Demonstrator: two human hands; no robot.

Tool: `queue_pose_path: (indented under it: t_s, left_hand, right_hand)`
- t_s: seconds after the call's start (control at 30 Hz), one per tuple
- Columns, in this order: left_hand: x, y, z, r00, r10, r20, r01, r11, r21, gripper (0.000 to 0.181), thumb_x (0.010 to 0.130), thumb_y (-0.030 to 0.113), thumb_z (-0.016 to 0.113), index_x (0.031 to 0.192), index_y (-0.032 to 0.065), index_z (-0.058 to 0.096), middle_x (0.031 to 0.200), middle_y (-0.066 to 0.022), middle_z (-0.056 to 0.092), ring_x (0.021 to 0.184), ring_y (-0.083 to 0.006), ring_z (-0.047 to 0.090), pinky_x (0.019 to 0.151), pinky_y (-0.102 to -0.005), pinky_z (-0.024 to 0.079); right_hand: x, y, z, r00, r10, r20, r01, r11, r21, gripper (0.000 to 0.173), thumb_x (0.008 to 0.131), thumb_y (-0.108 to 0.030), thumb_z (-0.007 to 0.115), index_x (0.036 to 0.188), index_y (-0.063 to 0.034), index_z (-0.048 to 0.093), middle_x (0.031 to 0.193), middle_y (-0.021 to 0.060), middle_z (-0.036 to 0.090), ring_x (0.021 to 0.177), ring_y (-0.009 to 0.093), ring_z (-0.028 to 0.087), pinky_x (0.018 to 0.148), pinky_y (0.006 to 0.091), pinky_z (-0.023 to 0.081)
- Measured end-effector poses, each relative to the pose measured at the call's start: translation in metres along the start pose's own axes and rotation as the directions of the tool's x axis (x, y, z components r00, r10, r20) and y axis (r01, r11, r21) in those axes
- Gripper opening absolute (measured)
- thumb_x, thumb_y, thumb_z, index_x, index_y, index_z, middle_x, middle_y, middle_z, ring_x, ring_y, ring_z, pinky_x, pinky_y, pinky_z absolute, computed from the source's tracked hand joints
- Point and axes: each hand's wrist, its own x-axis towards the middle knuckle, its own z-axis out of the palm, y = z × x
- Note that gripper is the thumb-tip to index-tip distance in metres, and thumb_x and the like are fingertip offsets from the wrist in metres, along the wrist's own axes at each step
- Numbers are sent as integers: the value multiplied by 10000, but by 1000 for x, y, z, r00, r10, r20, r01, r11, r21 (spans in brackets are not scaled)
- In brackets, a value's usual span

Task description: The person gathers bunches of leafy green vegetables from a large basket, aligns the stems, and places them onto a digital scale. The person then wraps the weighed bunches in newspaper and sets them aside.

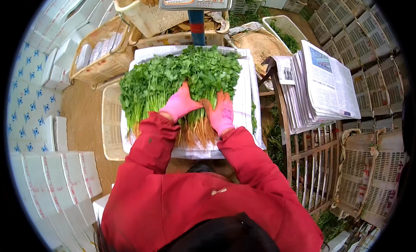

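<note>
A broad row of cilantro bunches lies on white paper in front of me, leaves away from me and orange-brown roots towards me. My left hand, in a pink and orange glove, rests on the stems near the middle, thumb and fingers spread. My right hand, gloved alike, lies over the stems and roots at the right end, its thumb close to the left thumb. Both palms face down, and the fingertips are partly among the leaves. Behind the greens stands a digital scale display on a blue post.
A folded newspaper stack sits on a metal rack at the right. Plastic crates stand beside and behind the greens. White foam boxes are piled at the left; more crates are stacked at the right.
</note>
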Motion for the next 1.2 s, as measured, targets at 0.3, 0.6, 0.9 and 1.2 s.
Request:
queue_pose_path:
  t_s: [0.3, 0.6, 0.9, 1.2]
  left_hand:
    - [-15, 55, -41, 781, 576, -241, -602, 797, -44, 379, 846, 234, 697, 1181, 58, 684, 1063, -131, 710, 1012, -282, 681, 926, -406, 515]
    - [70, -10, 78, 573, 818, 41, -819, 574, 5, 537, 864, 273, 659, 1365, 116, 543, 1434, -129, 507, 1397, -374, 377, 1170, -595, 212]
    - [57, 23, 49, 518, 806, 287, -842, 422, 334, 504, 923, 272, 575, 1360, 24, 544, 1432, -194, 509, 1355, -399, 418, 1160, -563, 232]
    - [-59, 269, 151, -172, 982, 78, -981, -163, -109, 569, 820, 104, 635, 1360, -28, 513, 1341, -262, 528, 1228, -453, 510, 1065, -483, 397]
  right_hand:
    - [4, 23, -20, 940, 37, 340, -31, 999, -22, 723, 905, -404, 632, 1390, 76, 394, 1368, 356, 437, 1255, 495, 460, 1046, 479, 418]
    - [54, 21, -107, 997, 59, 49, -62, 997, 48, 337, 942, -187, 555, 1237, -50, 643, 1148, 215, 665, 1096, 355, 632, 940, 402, 494]
    - [-105, 26, -253, 979, 27, 201, -45, 996, 83, 361, 927, -321, 554, 1185, -93, 663, 1127, 163, 671, 1059, 350, 626, 906, 437, 496]
    - [-419, 25, -472, 711, 435, -552, -669, 660, -342, 578, 866, -432, 618, 1333, -97, 551, 1203, 155, 629, 1107, 352, 599, 889, 465, 494]
